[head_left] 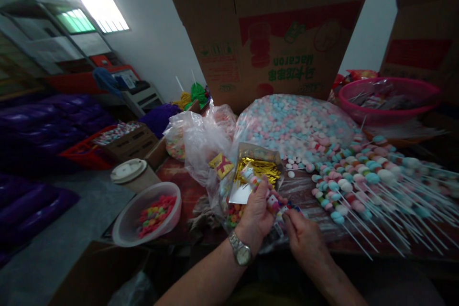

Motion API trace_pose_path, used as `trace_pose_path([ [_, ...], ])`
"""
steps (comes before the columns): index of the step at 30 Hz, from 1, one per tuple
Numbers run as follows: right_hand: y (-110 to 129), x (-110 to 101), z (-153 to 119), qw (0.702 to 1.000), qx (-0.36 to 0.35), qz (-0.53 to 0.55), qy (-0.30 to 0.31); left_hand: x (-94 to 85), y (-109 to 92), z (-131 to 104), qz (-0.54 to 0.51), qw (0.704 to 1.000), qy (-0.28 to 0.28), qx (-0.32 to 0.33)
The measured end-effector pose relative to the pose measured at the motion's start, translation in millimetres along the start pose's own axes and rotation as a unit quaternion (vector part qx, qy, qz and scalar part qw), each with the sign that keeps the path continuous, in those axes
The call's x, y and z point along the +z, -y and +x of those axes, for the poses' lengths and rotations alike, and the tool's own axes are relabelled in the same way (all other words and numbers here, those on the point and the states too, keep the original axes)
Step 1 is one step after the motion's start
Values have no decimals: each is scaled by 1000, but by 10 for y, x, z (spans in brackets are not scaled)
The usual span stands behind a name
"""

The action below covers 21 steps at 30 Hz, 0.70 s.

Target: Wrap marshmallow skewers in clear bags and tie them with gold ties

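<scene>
My left hand (255, 213), with a watch on the wrist, is closed around a wrapped candy skewer (273, 203). The wrapper is clear with coloured print, and pastel candy shows at its upper end. My right hand (304, 236) pinches the lower part of the same wrapper; the fingertips partly cover it. Just beyond my left hand stands an open box of gold twist ties (260, 168). To the right lies a pile of unwrapped candy skewers (366, 184) with white sticks pointing towards me.
A large clear bag of pastel candies (294, 114) lies behind the box. On the left are a plastic bowl of ring candies (175, 215) and a lidded tub (132, 174). A pink basin (387, 117) stands at back right, beside a tall cardboard carton (272, 33).
</scene>
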State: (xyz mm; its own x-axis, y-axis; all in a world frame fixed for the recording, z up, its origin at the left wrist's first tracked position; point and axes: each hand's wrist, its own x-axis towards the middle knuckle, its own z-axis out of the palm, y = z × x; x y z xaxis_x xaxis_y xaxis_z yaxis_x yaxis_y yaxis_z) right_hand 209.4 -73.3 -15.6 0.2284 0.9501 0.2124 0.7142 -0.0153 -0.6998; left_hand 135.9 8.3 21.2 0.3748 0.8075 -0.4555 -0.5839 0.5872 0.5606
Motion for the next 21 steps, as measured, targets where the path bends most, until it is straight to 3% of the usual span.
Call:
trace_pose_path([
  [4, 63, 96, 37, 1000, 8, -10, -23, -61, 190, 13, 106, 994, -12, 32],
  [8, 66, 151, 117, 999, 27, 19, -28, -148, 239, -26, 269, 957, 48, 99],
  [10, 18, 89, 174, 996, 21, 80, -33, -188, 127, -141, 364, 916, 118, 118],
  [12, -53, -44, 226, 991, 26, 127, -18, -221, -104, -306, 469, 851, 189, 142],
  [14, -120, -219, 250, 989, 39, 141, 24, -235, -423, -456, 516, 813, 209, 167],
  [15, -140, -308, 250, 988, 41, 141, 54, -234, -586, -505, 607, 721, 194, 273],
  [16, -149, -390, 244, 986, 37, 139, 88, -230, -731, -528, 680, 615, 143, 373],
  [17, -144, -459, 234, 982, 22, 138, 124, -226, -846, -527, 730, 514, 100, 439],
  [18, -128, -514, 225, 979, 2, 134, 156, -226, -921, -504, 766, 426, 109, 469],
  [19, -106, -551, 217, 975, -20, 125, 182, -233, -954, -466, 798, 360, 133, 464],
  [20, -83, -571, 212, 973, -40, 111, 201, -249, -946, -420, 826, 318, 165, 436],
  [21, -62, -576, 212, 972, -57, 90, 211, -275, -905, -371, 846, 302, 198, 392],
])
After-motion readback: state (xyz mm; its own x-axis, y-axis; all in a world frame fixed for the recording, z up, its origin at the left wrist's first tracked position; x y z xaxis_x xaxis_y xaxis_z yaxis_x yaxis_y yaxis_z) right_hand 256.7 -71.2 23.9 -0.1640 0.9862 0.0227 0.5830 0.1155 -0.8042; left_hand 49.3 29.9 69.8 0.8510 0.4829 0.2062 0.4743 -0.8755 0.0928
